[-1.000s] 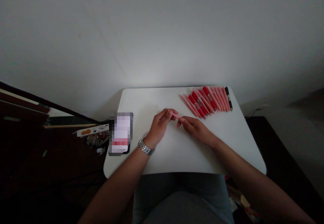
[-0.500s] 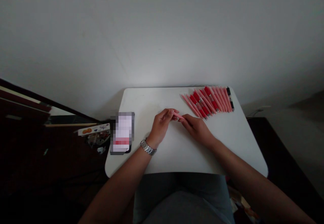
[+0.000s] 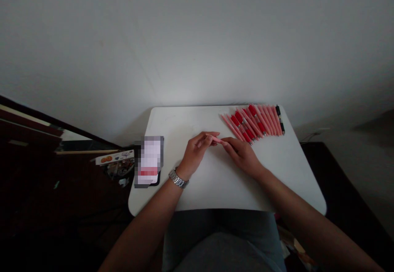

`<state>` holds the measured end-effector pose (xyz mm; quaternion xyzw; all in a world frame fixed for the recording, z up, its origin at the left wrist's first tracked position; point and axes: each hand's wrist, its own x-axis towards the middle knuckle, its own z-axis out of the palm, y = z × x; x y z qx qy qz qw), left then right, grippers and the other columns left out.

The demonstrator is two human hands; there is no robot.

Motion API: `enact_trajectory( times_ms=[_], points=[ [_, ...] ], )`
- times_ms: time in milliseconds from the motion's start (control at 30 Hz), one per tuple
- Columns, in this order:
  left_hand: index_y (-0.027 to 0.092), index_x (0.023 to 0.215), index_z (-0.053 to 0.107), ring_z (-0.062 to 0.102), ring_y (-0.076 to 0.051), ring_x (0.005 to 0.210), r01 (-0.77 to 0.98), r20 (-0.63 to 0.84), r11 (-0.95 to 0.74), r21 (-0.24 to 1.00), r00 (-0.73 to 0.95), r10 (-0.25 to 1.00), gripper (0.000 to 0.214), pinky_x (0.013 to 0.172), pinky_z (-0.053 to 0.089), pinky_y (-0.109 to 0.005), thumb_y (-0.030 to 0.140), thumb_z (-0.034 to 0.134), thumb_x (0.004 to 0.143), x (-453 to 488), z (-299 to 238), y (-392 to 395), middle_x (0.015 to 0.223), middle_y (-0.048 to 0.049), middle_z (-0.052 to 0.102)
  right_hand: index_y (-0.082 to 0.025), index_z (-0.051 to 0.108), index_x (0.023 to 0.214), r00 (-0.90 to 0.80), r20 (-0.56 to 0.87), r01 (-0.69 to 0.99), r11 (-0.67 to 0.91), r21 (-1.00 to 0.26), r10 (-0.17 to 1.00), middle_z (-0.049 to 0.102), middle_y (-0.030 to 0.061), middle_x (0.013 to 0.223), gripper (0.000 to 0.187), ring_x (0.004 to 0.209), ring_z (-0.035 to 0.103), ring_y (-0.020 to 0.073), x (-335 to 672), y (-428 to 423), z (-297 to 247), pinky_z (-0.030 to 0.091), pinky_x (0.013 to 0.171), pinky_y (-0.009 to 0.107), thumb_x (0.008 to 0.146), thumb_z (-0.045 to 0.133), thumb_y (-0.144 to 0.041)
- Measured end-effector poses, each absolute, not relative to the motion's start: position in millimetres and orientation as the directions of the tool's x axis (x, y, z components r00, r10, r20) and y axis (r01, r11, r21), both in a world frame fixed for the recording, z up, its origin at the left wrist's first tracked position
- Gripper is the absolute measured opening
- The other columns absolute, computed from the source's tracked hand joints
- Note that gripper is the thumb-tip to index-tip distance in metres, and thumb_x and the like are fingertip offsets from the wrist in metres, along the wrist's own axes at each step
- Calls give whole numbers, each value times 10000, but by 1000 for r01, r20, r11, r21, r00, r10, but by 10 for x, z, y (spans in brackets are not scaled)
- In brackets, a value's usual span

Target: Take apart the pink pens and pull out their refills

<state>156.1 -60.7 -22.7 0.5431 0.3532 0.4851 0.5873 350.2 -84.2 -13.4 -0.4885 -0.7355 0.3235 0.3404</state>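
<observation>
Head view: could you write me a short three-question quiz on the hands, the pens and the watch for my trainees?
1. True or false: the left hand and right hand both touch one slim pink item.
2. What lies at the right-hand end of the row of pens? A: a phone; B: a black pen; C: a red pen.
3. Fill in: the metal watch is on the ___ wrist.

Key: 1 true; 2 B; 3 left.
</observation>
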Motion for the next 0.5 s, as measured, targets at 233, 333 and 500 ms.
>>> enact_trajectory(
  times_ms=[233, 333, 500],
  points=[
    [158, 1073, 748, 699, -171, 982, -150, 144, -102, 983, 305, 941, 308, 943, 539, -312, 410, 590, 992, 1535, -192, -606, 1172, -120, 733, -176, 688, 1083, -294, 221, 492, 346, -799, 930, 736, 124, 1010, 454, 935, 684, 236, 3500, -808, -187, 501, 847, 348, 1069, 359, -489],
    [157, 1073, 744, 706, -174, 980, -164, 124, -76, 984, 305, 944, 315, 943, 546, -315, 422, 599, 985, 1551, -206, -610, 1158, -120, 742, -185, 684, 1072, -287, 255, 525, 374, -765, 924, 733, 121, 990, 447, 902, 680, 231, 3502, -789, -236, 505, 820, 347, 1066, 364, -496],
    [155, 1086, 743, 712, -183, 970, -178, 89, -39, 983, 283, 955, 354, 945, 560, -329, 464, 628, 959, 1577, -204, -613, 1129, -117, 751, -193, 684, 1018, -266, 284, 565, 388, -728, 921, 713, 100, 907, 393, 821, 659, 211, 3510, -788, -244, 502, 768, 325, 1052, 420, -483]
  ],
)
